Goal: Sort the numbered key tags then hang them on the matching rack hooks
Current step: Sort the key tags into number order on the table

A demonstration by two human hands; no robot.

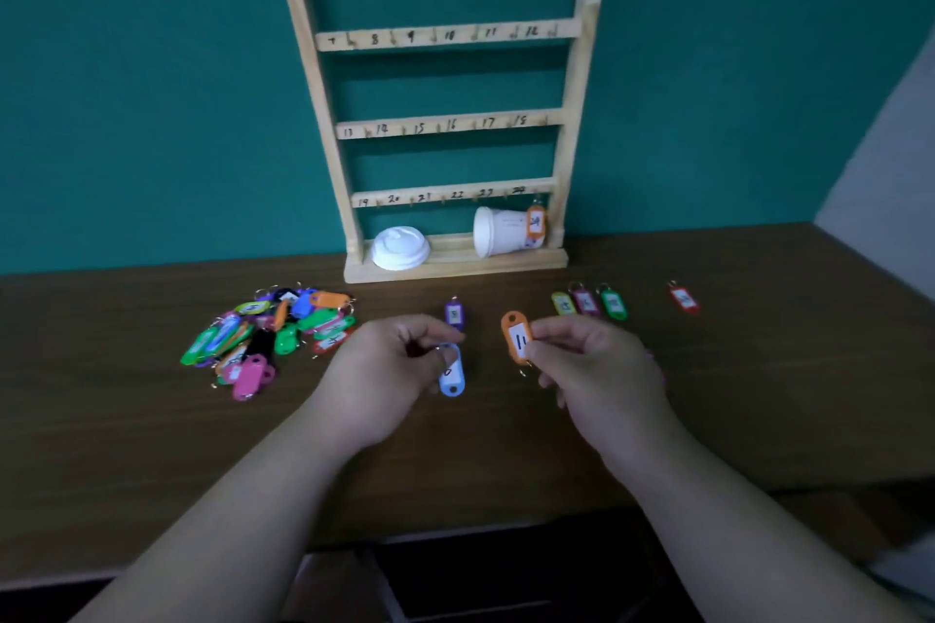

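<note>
Two tags in play: my left hand [399,359] pinches a blue tag [452,377] by its upper end, just below centre frame, and my right hand [592,364] pinches the orange 11 [517,338] beside it. My fingers half hide blue's number, so I'd turn it face-up and read it before setting anything down. Then 11 should go in order with the sorted row [587,303] at centre right, with gaps so the rings don't tangle. The unsorted pile [268,334] waits centre left. The rack [440,116] stands top centre with only the 24 tag [536,220] hung, low on its right. The surface [759,395] is brown wood against a teal wall [152,91], and a tipped cup [501,232] and lid [399,247] sit on the rack base.
</note>
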